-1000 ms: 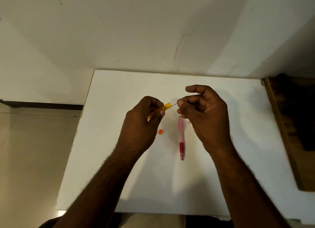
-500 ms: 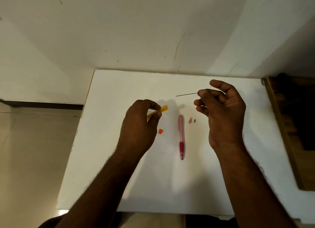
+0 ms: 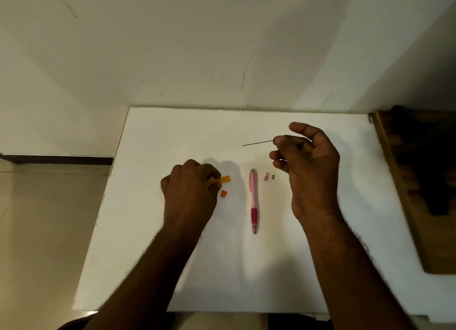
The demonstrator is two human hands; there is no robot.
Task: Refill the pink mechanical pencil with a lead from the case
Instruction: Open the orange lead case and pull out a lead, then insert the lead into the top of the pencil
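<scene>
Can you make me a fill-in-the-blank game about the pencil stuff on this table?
1. The thin lead is pinched by the person's ____ hand.
2. The yellow lead case is in the ____ hand.
3. The pink mechanical pencil is lying on the ____ table.
4. The little cap lying near the case is ____ in colour.

Missing words: right; left; white; orange

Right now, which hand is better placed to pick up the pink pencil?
Left. The right hand pinches the lead; the left hand only needs to release the yellow case, beside the pencil.
</scene>
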